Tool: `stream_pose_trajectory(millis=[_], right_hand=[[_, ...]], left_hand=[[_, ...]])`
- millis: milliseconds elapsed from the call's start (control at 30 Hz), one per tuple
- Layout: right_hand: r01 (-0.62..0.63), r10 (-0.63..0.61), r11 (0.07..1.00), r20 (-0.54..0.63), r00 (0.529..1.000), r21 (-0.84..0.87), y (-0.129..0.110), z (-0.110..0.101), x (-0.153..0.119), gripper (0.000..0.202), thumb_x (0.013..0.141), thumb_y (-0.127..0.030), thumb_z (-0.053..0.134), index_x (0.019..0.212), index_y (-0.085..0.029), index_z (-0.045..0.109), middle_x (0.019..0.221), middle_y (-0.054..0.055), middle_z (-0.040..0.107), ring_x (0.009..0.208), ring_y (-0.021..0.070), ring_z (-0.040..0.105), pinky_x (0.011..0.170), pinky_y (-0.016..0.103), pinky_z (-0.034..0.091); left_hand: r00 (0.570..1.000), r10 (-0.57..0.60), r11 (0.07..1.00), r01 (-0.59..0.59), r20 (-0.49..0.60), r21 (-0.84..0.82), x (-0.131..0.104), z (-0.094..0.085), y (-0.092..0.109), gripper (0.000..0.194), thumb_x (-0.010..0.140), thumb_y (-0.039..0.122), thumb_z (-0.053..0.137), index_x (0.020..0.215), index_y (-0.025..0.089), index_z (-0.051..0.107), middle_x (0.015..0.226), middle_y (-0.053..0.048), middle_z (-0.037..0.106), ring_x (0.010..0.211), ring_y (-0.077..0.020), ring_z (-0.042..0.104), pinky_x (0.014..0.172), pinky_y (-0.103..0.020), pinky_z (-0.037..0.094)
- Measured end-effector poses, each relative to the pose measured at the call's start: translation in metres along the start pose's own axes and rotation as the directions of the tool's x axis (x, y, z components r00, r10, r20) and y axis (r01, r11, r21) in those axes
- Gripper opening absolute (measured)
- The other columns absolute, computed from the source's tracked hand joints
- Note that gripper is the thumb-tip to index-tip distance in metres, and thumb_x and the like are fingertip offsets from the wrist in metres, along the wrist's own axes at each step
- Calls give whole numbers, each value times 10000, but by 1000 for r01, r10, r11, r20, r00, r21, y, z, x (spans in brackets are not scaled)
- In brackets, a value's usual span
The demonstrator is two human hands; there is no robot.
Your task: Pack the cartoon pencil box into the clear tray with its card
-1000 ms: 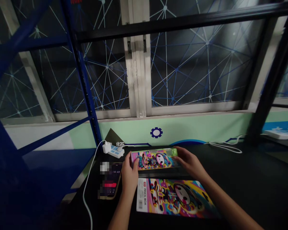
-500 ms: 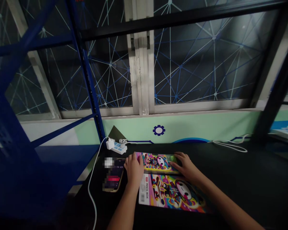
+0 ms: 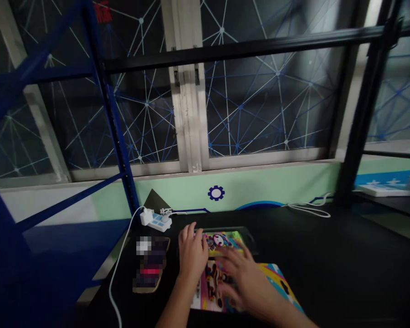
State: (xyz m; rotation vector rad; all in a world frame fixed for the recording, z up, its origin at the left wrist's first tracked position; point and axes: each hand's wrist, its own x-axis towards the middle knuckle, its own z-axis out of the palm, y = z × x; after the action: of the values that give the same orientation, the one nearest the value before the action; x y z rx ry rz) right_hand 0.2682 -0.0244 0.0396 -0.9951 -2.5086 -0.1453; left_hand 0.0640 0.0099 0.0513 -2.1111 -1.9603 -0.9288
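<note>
A brightly printed pencil box (image 3: 222, 240) lies on the black table, with a clear plastic casing (image 3: 249, 237) showing round its back and right end. My left hand (image 3: 193, 250) covers its left end, fingers and thumb closed on it. In front lies a flat, colourful printed card (image 3: 276, 273) with a cartoon figure on it. Over the middle of this card is my right hand (image 3: 242, 278), its fingers apart and slightly blurred, hiding much of the print. Whether the right fingers touch the card or the box's near edge, I cannot tell.
A phone (image 3: 152, 266) lies left of my left hand, its screen partly pixelated. Behind it sits a white power strip (image 3: 159, 222) with a plug and a white cable (image 3: 114, 273) running forward. Another cable (image 3: 310, 209) lies at the back right. Blue shelf posts (image 3: 111, 109) rise at left.
My right hand has left the right end of the pencil box and come forward and left over the card. My left hand stays at the box's left end. The camera view has shifted.
</note>
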Motion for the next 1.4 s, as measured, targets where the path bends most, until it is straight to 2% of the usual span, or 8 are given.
stream_pose_trajectory(millis=[100, 233, 400, 567, 667, 800, 1067, 1400], right_hand=[[151, -149, 989, 165, 975, 4, -17, 18, -26, 741, 919, -476, 635, 1564, -203, 392, 1551, 141, 508, 1385, 335, 522, 1132, 480, 415], [127, -114, 987, 134, 984, -95, -9, 25, -58, 565, 917, -253, 639, 1468, -207, 521, 1443, 119, 626, 1271, 299, 631, 1017, 387, 520], [171, -168, 985, 137, 976, -13, 19, -36, -95, 447, 1014, -313, 560, 1460, -318, 529, 1327, 31, 713, 1127, 198, 699, 981, 295, 537], [-22, 17, 960, -22, 1000, -280, 86, -69, -120, 633, 1013, -210, 469, 1600, -362, 288, 1521, 44, 560, 1371, 282, 547, 1102, 457, 476], [-25, 34, 943, 22, 999, -331, 120, -58, -123, 663, 990, -167, 458, 1597, -355, 268, 1552, 46, 514, 1389, 315, 528, 1096, 534, 482], [20, 28, 952, 149, 988, -306, 137, -42, -121, 640, 1002, -203, 490, 1587, -354, 279, 1556, 18, 497, 1384, 304, 534, 1091, 537, 501], [32, 18, 940, 142, 990, -340, 147, -45, -128, 636, 1009, -190, 472, 1588, -369, 277, 1570, -9, 472, 1390, 299, 526, 1095, 556, 476], [170, -147, 932, 93, 985, -322, 134, -43, -100, 668, 968, -180, 507, 1598, -277, 305, 1526, 49, 551, 1328, 296, 564, 1074, 521, 447]], left_hand=[[991, 69, 997, -65, 116, -35, 10, 11, 12, 434, 1022, 343, 387, 1316, 182, 663, 1570, -113, 490, 1481, -289, 377, 1186, -448, 358], [954, 107, 994, -93, 281, -61, 17, 27, 16, 567, 1001, 518, 422, 1446, 198, 567, 1592, -146, 451, 1519, -383, 319, 1178, -626, 321], [917, 137, 990, -118, 375, -73, 15, 29, 9, 560, 996, 538, 414, 1471, 268, 536, 1607, -115, 422, 1525, -349, 321, 1215, -638, 226], [893, 180, 983, -151, 412, -102, 10, 21, 4, 542, 1000, 548, 395, 1474, 319, 524, 1626, -72, 392, 1537, -306, 305, 1234, -603, 205], [887, 194, 981, -162, 419, -111, 8, 18, 3, 554, 1000, 583, 375, 1474, 337, 520, 1630, -54, 385, 1538, -294, 303, 1241, -593, 204], [886, 200, 980, -170, 418, -109, 7, 17, 2, 558, 998, 609, 362, 1469, 355, 523, 1627, -41, 393, 1536, -282, 310, 1243, -584, 214], [881, 195, 981, -167, 432, -103, 8, 15, 2, 565, 1000, 599, 361, 1476, 337, 517, 1631, -41, 386, 1539, -279, 304, 1247, -584, 206], [893, 184, 983, -167, 410, -78, 4, 14, 8, 559, 1003, 531, 367, 1481, 285, 521, 1629, -78, 387, 1536, -308, 307, 1237, -607, 203]])
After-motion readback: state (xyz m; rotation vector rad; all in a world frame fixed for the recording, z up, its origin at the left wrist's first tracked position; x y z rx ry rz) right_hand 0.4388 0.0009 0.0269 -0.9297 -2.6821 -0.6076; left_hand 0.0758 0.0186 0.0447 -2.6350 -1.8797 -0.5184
